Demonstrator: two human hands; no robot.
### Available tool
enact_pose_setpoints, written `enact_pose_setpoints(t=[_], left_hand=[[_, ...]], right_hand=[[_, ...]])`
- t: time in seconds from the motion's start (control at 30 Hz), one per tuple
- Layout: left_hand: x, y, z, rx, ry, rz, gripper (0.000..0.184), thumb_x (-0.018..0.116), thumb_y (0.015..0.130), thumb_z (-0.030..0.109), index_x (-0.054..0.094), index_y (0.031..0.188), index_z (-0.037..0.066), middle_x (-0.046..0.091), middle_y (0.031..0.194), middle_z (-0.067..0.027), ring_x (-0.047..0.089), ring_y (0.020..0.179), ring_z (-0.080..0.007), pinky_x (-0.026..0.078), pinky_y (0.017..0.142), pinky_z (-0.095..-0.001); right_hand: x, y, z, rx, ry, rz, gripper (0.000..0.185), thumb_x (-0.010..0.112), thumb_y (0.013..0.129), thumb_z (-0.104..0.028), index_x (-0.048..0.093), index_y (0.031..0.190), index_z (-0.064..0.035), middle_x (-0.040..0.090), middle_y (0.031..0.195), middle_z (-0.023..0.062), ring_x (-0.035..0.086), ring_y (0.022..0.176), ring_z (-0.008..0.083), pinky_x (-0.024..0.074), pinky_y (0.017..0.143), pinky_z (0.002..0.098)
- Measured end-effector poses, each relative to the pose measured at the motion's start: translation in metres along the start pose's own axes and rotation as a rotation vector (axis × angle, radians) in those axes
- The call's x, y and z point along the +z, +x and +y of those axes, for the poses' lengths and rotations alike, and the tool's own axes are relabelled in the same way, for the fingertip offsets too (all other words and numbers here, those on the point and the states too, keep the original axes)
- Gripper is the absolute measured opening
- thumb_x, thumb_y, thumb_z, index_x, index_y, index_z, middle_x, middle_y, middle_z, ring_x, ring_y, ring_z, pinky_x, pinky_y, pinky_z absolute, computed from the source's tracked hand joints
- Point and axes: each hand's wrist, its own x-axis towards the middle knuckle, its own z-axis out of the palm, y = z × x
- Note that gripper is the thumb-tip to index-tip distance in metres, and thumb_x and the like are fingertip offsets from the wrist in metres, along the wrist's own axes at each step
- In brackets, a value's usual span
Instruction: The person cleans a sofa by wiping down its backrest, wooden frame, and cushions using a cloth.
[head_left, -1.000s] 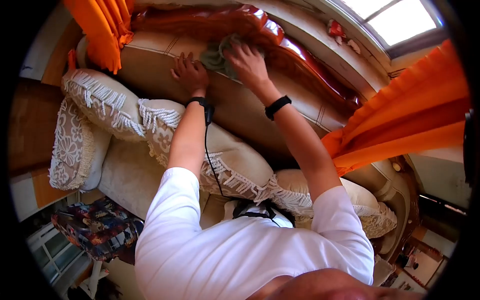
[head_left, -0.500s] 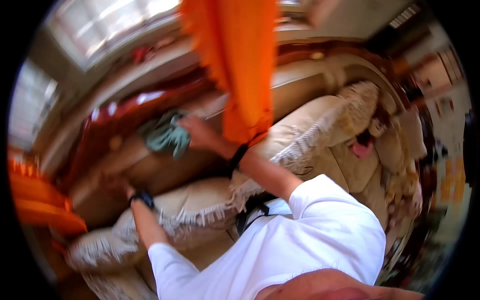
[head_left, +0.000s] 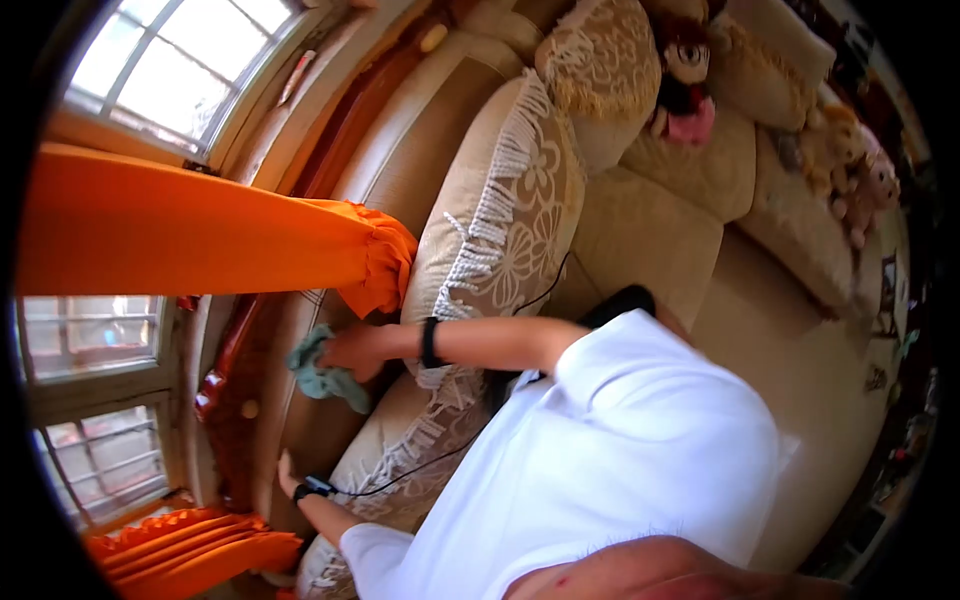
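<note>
My right hand (head_left: 352, 350) is closed around a crumpled grey-green cloth (head_left: 328, 370), which touches the brown back of the sofa (head_left: 290, 410). A black band circles that wrist. Lower down, my left hand (head_left: 288, 472) rests against the sofa back with nothing seen in it; its fingers look stretched out, though partly hidden. That wrist wears a dark watch (head_left: 316, 486), and a thin black cable runs from near it. Between my arms and body lie fringed cushions (head_left: 500, 220) with a floral pattern.
An orange curtain (head_left: 200, 235) hangs close to my right hand, and another orange curtain (head_left: 200, 550) is at lower left. Barred windows (head_left: 190, 60) line the left side. A doll (head_left: 688, 70) and plush toys (head_left: 850, 165) sit farther along the sofa. Carved wood trim (head_left: 225, 400) edges its back.
My view has turned, so the sofa and curtain appear rotated. My right hand still grips the cloth against the sofa back, and my left hand remains on the sofa back.
</note>
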Motion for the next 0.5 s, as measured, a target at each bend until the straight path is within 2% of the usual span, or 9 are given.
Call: enact_pose_setpoints(t=[0.03, 0.13, 0.2, 0.23, 0.27, 0.33, 0.4, 0.43, 0.5], left_hand=[[0.046, -0.047, 0.062, -0.122, 0.223, -0.029, 0.052, 0.044, 0.1, 0.038, 0.047, 0.138, 0.002, 0.052, 0.137, -0.0109, 0.049, 0.125, -0.0231, 0.037, 0.105, -0.0364], [0.177, -0.15, 0.118, 0.451, 0.263, -0.139, 0.048, 0.041, 0.102, 0.036, 0.049, 0.135, 0.002, 0.053, 0.134, -0.0104, 0.05, 0.124, -0.0228, 0.037, 0.104, -0.0355], [0.258, -0.176, 0.119, 0.68, 0.302, -0.324, 0.045, 0.042, 0.102, 0.033, 0.05, 0.134, 0.003, 0.05, 0.138, -0.0105, 0.048, 0.125, -0.0233, 0.037, 0.104, -0.0352], [0.31, -0.217, 0.148, 0.754, 0.608, -0.362, 0.045, 0.048, 0.1, 0.029, 0.046, 0.137, 0.004, 0.045, 0.142, -0.0111, 0.047, 0.127, -0.0253, 0.037, 0.105, -0.0354], [0.355, -0.241, 0.147, 0.567, 0.283, -0.631, 0.05, 0.055, 0.097, 0.024, 0.041, 0.141, 0.005, 0.041, 0.146, -0.0123, 0.043, 0.13, -0.0287, 0.034, 0.107, -0.0367], [0.418, -0.239, 0.137, 1.07, 0.653, -0.604, 0.058, 0.06, 0.093, 0.025, 0.037, 0.143, 0.006, 0.041, 0.145, -0.0146, 0.039, 0.133, -0.0314, 0.029, 0.111, -0.0388], [0.468, -0.235, 0.138, 1.278, 0.842, -0.438, 0.051, 0.051, 0.097, 0.025, 0.038, 0.143, 0.007, 0.038, 0.148, -0.0148, 0.036, 0.136, -0.0306, 0.024, 0.113, -0.0392], [0.487, -0.235, 0.143, 1.283, 0.849, -0.466, 0.051, 0.051, 0.097, 0.025, 0.038, 0.143, 0.007, 0.038, 0.148, -0.0148, 0.036, 0.136, -0.0306, 0.024, 0.113, -0.0392], [0.519, -0.242, 0.15, 1.054, 0.776, -0.468, 0.053, 0.049, 0.091, 0.02, 0.041, 0.143, 0.016, 0.038, 0.149, -0.011, 0.035, 0.136, -0.0321, 0.012, 0.112, -0.056]], right_hand=[[-0.015, -0.03, -0.01, -0.049, 0.027, 0.074, 0.066, 0.07, 0.061, -0.014, 0.056, 0.126, -0.0113, 0.056, 0.119, 0.0154, 0.057, 0.107, 0.0365, 0.0475, 0.086, 0.0478], [-0.047, -0.108, -0.003, -0.122, -0.033, 0.31, 0.072, 0.075, 0.057, -0.015, 0.055, 0.126, -0.0108, 0.053, 0.127, 0.0155, 0.055, 0.111, 0.0375, 0.0437, 0.094, 0.048], [-0.064, -0.153, 0.005, -0.025, -0.147, 0.375, 0.071, 0.076, 0.059, -0.016, 0.055, 0.126, -0.0108, 0.054, 0.126, 0.0158, 0.054, 0.112, 0.0382, 0.0425, 0.096, 0.046], [-0.065, -0.175, 0.017, 0.03, -0.175, 0.378, 0.068, 0.076, 0.06, -0.016, 0.056, 0.125, -0.0114, 0.053, 0.127, 0.0155, 0.054, 0.113, 0.0369, 0.0426, 0.096, 0.0457], [-0.062, -0.194, 0.028, 0.088, -0.204, 0.386, 0.065, 0.076, 0.061, -0.016, 0.057, 0.123, -0.0119, 0.052, 0.127, 0.0151, 0.053, 0.114, 0.0355, 0.0426, 0.096, 0.0453], [-0.049, -0.23, 0.057, 0.15, -0.272, 0.441, 0.06, 0.076, 0.063, -0.017, 0.059, 0.12, -0.0119, 0.051, 0.128, 0.0144, 0.053, 0.113, 0.0329, 0.0428, 0.095, 0.0453], [-0.026, -0.242, 0.098, 0.1, -0.393, 0.506, 0.057, 0.076, 0.065, -0.018, 0.059, 0.119, -0.0159, 0.051, 0.127, 0.0131, 0.053, 0.113, 0.0322, 0.0436, 0.095, 0.0456], [-0.018, -0.251, 0.108, 0.027, -0.519, 0.535, 0.054, 0.076, 0.067, -0.019, 0.059, 0.118, -0.0199, 0.051, 0.126, 0.0118, 0.053, 0.112, 0.0315, 0.0444, 0.094, 0.0459], [-0.012, -0.252, 0.103, 0.14, -0.535, 0.516, 0.052, 0.075, 0.068, -0.021, 0.059, 0.117, -0.0192, 0.052, 0.125, 0.0113, 0.052, 0.112, 0.032, 0.0441, 0.094, 0.0463]])
